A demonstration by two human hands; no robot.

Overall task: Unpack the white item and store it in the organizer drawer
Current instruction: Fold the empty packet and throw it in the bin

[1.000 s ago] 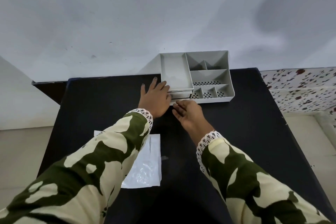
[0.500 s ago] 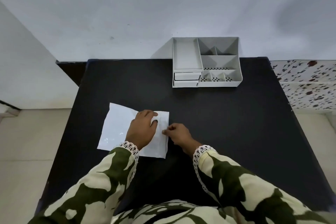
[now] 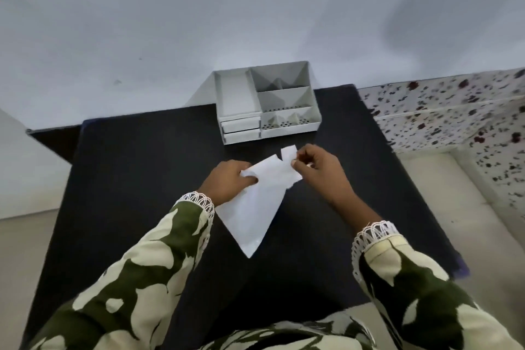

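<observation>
A white plastic packet (image 3: 254,207) hangs above the black table (image 3: 136,179), one corner pointing down towards me. My left hand (image 3: 227,182) pinches its upper left edge. My right hand (image 3: 319,170) grips the upper right edge, where a small white flap (image 3: 288,154) sticks up. Whatever is inside the packet stays hidden. The grey organizer (image 3: 267,102) stands at the table's far edge, with two shut drawers (image 3: 241,131) stacked at its front left.
A white wall rises behind the table. To the right runs a speckled ledge (image 3: 454,111) with a pale floor below it. Black tabletop surrounds the packet on the left and right.
Both hands left the organizer's drawers, came back to the packet lying flat at the left, and have lifted it to the table's middle, gripping its top edge.
</observation>
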